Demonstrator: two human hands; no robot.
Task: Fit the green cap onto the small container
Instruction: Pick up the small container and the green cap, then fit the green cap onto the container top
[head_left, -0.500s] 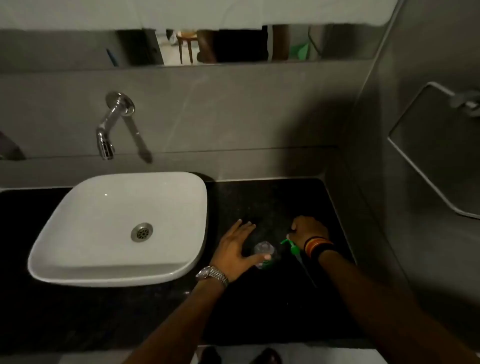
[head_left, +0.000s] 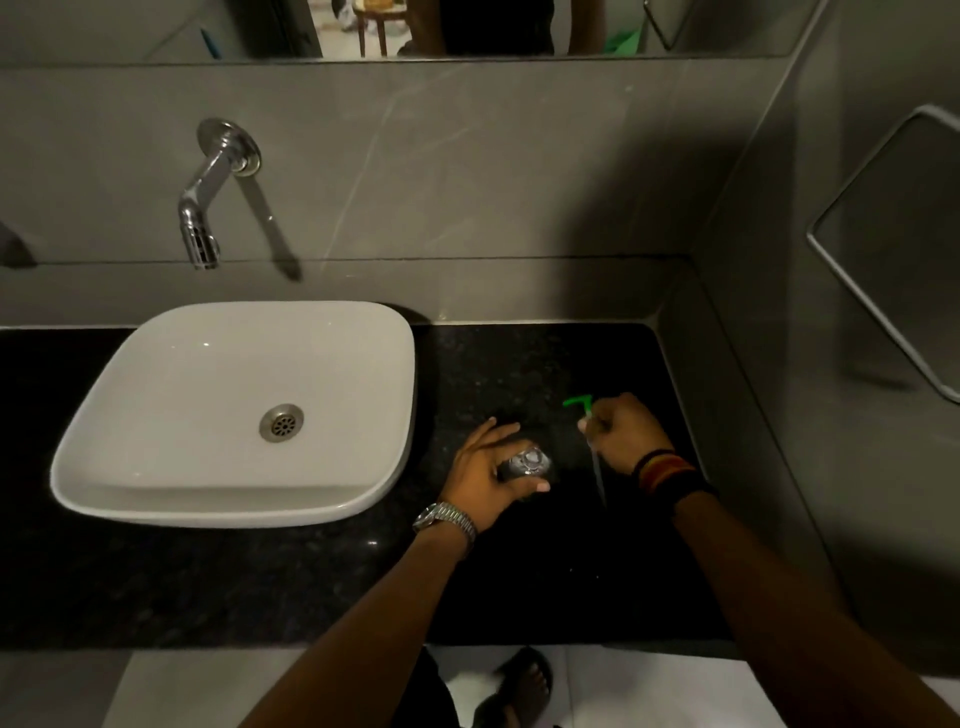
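Note:
A small clear container (head_left: 529, 462) stands on the black countertop (head_left: 545, 571), its round open mouth facing up. My left hand (head_left: 488, 473) wraps around its side, thumb in front. My right hand (head_left: 626, 434) is closed around the green pump cap (head_left: 577, 403); the green nozzle sticks out to the left above my fist. A thin clear dip tube (head_left: 597, 473) hangs down from the fist. The cap is held to the right of the container, apart from it.
A white basin (head_left: 156, 467) sits on the counter to the left, under a chrome wall tap (head_left: 200, 218). Grey tiled walls close the back and right side. A mirror runs along the top. A sandalled foot (head_left: 519, 686) shows below the counter's front edge.
My right hand has lifted the green cap off the counter, so its tube now hangs free. My left hand has closed around the container.

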